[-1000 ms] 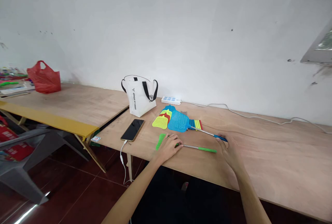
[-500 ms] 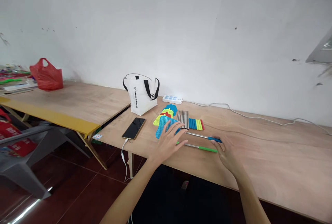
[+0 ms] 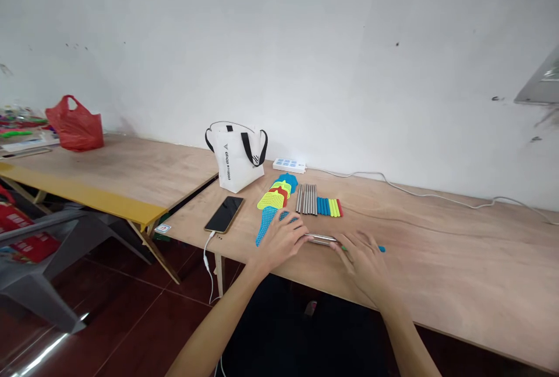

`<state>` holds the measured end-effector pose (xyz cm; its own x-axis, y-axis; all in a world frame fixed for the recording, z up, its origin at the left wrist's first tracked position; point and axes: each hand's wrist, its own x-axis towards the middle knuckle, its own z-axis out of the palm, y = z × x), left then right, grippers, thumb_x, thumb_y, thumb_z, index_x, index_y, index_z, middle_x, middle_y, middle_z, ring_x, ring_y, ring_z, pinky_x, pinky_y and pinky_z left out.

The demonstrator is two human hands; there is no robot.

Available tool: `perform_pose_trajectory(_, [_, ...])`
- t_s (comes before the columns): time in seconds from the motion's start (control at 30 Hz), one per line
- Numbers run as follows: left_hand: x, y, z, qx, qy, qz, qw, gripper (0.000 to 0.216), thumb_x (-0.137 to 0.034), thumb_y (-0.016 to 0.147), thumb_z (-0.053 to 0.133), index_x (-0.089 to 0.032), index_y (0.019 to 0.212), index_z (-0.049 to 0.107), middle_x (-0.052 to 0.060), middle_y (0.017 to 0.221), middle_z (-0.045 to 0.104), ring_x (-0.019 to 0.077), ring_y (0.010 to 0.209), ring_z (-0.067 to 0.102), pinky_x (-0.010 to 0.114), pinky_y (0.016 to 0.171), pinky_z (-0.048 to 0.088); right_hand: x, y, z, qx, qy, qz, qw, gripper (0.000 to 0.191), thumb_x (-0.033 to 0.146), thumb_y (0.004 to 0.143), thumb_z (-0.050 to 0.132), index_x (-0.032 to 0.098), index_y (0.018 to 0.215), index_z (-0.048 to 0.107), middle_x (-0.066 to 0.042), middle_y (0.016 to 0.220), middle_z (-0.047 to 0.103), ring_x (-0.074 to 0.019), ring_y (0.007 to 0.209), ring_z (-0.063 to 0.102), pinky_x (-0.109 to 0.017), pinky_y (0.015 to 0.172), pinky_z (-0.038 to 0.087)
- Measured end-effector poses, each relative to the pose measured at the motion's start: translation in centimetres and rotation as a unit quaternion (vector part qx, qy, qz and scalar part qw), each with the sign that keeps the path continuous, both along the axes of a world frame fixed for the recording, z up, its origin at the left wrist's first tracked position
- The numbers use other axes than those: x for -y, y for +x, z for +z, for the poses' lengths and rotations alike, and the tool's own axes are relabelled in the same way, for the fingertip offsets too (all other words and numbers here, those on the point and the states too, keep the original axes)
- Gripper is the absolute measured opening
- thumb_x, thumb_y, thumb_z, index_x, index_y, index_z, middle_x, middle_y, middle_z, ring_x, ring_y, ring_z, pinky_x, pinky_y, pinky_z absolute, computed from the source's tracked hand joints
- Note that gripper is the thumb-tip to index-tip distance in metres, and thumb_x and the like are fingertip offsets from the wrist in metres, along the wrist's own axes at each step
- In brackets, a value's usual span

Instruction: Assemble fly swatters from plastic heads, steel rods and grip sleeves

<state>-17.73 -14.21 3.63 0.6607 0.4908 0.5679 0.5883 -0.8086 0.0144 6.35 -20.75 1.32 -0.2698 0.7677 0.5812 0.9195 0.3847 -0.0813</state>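
My left hand lies on the neck of a blue fly swatter, whose mesh head sticks out to its left; the fingers curl over where head meets the metal rod. My right hand rests with fingers stretched over the rods' handle ends. A blue handle tip shows past it, and a sliver of green beside the fingers. Both hands are near the front edge of the wooden table.
Behind the hands lie stacked swatter heads, a row of metal rods and coloured handles. A phone on a cable, a white tote bag and a power strip sit to the left and behind. A red bag is on the left table.
The blue swatter has been brought down from over the stack to the table's front. My right hand slid left along the handles toward my left hand, which has curled onto the blue swatter.
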Motion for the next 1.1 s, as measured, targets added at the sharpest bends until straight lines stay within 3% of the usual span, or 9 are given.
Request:
perform_pose_trajectory(0.1, [0.1, 0.2, -0.2, -0.013, -0.002, -0.023, 1.000, 0.028, -0.036, 0.106, 0.049, -0.022, 0.091, 0.068, 0.002, 0.092, 0.071, 0.0206, 0.104, 0.059, 0.043, 0.107, 0.032, -0.2, -0.9, -0.1, 0.014, 0.000, 0.008, 1.000, 0.038, 0.039, 0.108, 0.036, 0.025, 0.100, 0.070, -0.004, 0.088, 0.074, -0.0197, 0.081, 0.065, -0.033, 0.077, 0.038])
perform_pose_trajectory(0.17, [-0.2, -0.1, 0.0, -0.012, -0.006, -0.040, 0.999, 0.029, -0.037, 0.107, 0.048, -0.022, 0.090, 0.067, 0.001, 0.089, 0.071, 0.0193, 0.101, 0.059, 0.041, 0.105, 0.032, -0.5, -0.7, -0.2, 0.020, 0.005, 0.014, 1.000, 0.039, 0.039, 0.108, 0.037, 0.025, 0.095, 0.070, -0.003, 0.083, 0.073, -0.0189, 0.078, 0.063, -0.032, 0.073, 0.035])
perform_pose_trajectory(0.37, [-1.4, -3.1, 1.4, -0.002, -0.012, -0.008, 1.000, 0.031, -0.039, 0.106, 0.051, -0.022, 0.087, 0.070, -0.001, 0.089, 0.072, 0.0190, 0.098, 0.059, 0.040, 0.104, 0.030, -1.5, 4.2, -1.0, -0.019, 0.015, 0.006, 1.000, 0.045, 0.040, 0.109, 0.033, 0.027, 0.096, 0.073, -0.005, 0.097, 0.078, -0.0202, 0.089, 0.067, -0.034, 0.082, 0.036])
perform_pose_trajectory(0.5, [-1.4, -3.9, 1.8, -0.003, -0.027, 0.018, 0.999, 0.034, -0.041, 0.105, 0.050, -0.022, 0.085, 0.070, -0.001, 0.087, 0.070, 0.0193, 0.099, 0.058, 0.041, 0.107, 0.030, -2.1, 7.0, -2.1, -0.053, -0.001, -0.021, 0.998, 0.045, 0.050, 0.106, 0.038, 0.027, 0.092, 0.075, -0.005, 0.093, 0.078, -0.0203, 0.084, 0.069, -0.034, 0.079, 0.039])
perform_pose_trajectory(0.7, [-1.2, -3.0, 1.3, 0.012, -0.015, 0.021, 1.000, 0.037, -0.045, 0.104, 0.052, -0.021, 0.079, 0.065, -0.002, 0.083, 0.070, 0.0173, 0.091, 0.059, 0.039, 0.105, 0.031, -2.0, 6.9, -2.1, -0.043, -0.001, -0.016, 0.999, 0.047, 0.047, 0.107, 0.034, 0.029, 0.101, 0.077, -0.006, 0.098, 0.078, -0.0214, 0.086, 0.070, -0.034, 0.078, 0.044])
perform_pose_trajectory(0.9, [-1.3, -4.2, 1.8, 0.017, 0.029, 0.000, 0.999, 0.039, -0.043, 0.104, 0.053, -0.020, 0.076, 0.064, -0.002, 0.074, 0.069, 0.0161, 0.081, 0.057, 0.036, 0.098, 0.033, -1.4, 6.7, -1.2, -0.030, 0.010, -0.004, 0.999, 0.048, 0.056, 0.102, 0.038, 0.029, 0.101, 0.077, -0.008, 0.087, 0.077, -0.0236, 0.081, 0.069, -0.033, 0.075, 0.047])
perform_pose_trajectory(1.0, [-1.5, -5.8, 2.4, 0.015, 0.033, -0.002, 0.999, 0.035, -0.043, 0.104, 0.054, -0.021, 0.080, 0.068, -0.002, 0.076, 0.070, 0.0162, 0.083, 0.058, 0.035, 0.095, 0.033, -1.3, 9.2, -1.3, -0.035, 0.019, -0.002, 0.999, 0.046, 0.057, 0.102, 0.040, 0.030, 0.097, 0.077, -0.008, 0.087, 0.077, -0.0244, 0.084, 0.069, -0.034, 0.078, 0.047])
perform_pose_trajectory(1.1, [-2.0, -7.4, 2.6, 0.031, 0.027, 0.010, 0.999, 0.033, -0.044, 0.103, 0.055, -0.022, 0.084, 0.071, -0.002, 0.079, 0.072, 0.0168, 0.086, 0.059, 0.035, 0.094, 0.033, -1.3, 13.3, -2.1, -0.052, 0.078, -0.049, 0.994, 0.046, 0.059, 0.100, 0.044, 0.028, 0.088, 0.075, -0.007, 0.085, 0.077, -0.0244, 0.080, 0.066, -0.037, 0.079, 0.043])
